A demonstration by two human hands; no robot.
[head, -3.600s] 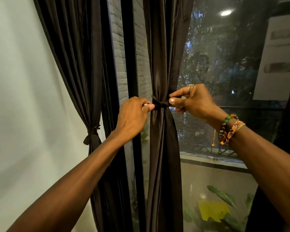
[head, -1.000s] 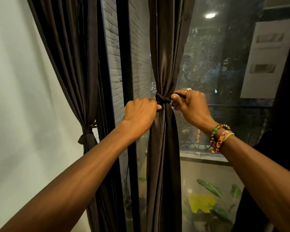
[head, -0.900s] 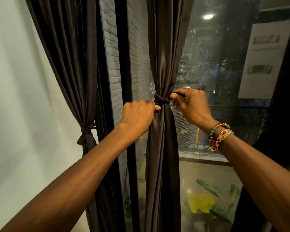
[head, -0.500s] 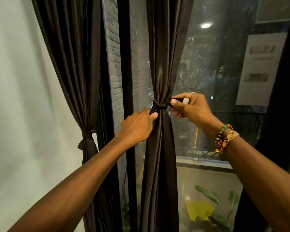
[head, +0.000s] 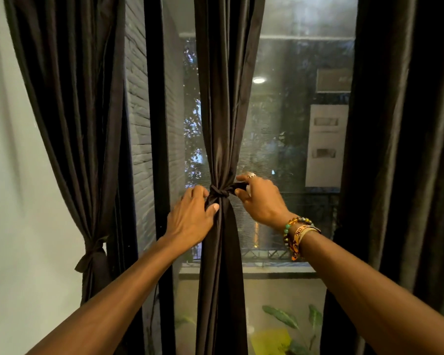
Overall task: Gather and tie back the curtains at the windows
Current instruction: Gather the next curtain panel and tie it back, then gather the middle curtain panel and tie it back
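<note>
- R curtain: largest panel in my view, at the far R edge. It hangs loose and I see no band on it, so I judge it not yet tied.
- L curtain: hangs by the wall, gathered and cinched low by its own bow. I count this one as done.
- Middle curtain: hangs in front of the window glass, just R of the dark frame post. It is gathered into one bundle, pinched in at mid-height.
- Left hand: fingers curl round the bundle just beneath the knot, w/ the thumb across the front. It holds the middle curtain only.
- Right hand: narrow pinch on the tail of the tie band, which runs taut out to the R.
- Knot: sits snug on the fabric between both hands, w/ one crossover visible. I can't tell if a 2nd throw is in. My est.: this panel is at the final cinch, w/ the tail to be finished and let go.
</note>
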